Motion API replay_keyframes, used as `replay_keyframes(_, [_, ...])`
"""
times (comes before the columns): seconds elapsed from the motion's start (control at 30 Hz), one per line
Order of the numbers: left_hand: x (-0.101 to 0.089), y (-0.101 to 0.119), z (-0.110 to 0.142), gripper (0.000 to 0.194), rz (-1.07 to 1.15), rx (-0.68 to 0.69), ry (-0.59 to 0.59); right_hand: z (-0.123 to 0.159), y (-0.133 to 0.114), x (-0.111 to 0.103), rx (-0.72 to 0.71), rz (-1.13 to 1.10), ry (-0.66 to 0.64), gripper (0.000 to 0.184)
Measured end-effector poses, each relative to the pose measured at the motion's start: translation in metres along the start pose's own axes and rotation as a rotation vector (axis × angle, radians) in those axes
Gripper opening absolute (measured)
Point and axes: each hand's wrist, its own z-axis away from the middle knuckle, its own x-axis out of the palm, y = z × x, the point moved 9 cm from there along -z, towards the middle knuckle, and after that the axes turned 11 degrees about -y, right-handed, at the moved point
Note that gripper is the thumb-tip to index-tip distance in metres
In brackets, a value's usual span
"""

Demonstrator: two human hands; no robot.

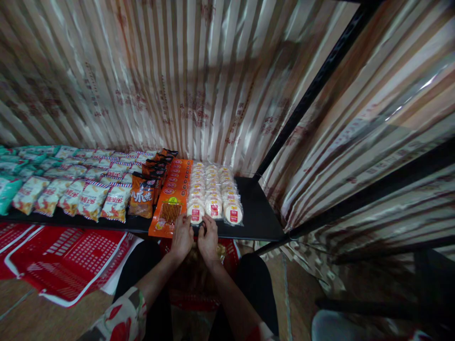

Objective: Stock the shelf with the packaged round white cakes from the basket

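At the front edge of the black shelf point(261, 213), my left hand point(182, 238) and my right hand point(208, 240) are close together. Between their fingertips is a clear-wrapped packet of round white crackers point(195, 213) with a red label, the front one in the left row. The fingers of both hands are bent in around its lower edge. More such packets point(213, 189) lie overlapping in three rows behind and to the right. Against the left row lies a column of orange snack-stick packets point(170, 208), close beside my left hand.
Farther left stand dark-orange snack bags point(141, 196), white snack bags point(93, 199) and green bags point(9, 192). Red baskets point(78, 258) sit below the shelf, one between my knees point(227, 258). A black post point(302, 104) rises at the right, before a striped sheet point(199, 85).
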Motion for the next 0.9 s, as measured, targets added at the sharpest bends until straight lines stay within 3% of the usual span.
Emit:
replay_keyframes(0.2, [0.0062, -0.003, -0.0029, 0.042, 0.005, 0.018, -0.003, -0.0009, 0.0009, 0.0013, -0.003, 0.024, -0.015, 0.037])
replay_keyframes(0.9, [0.0003, 0.0035, 0.0008, 0.042, -0.043, 0.077, 0.063, -0.0028, -0.0034, 0.0016, 0.047, 0.071, -0.07, 0.04])
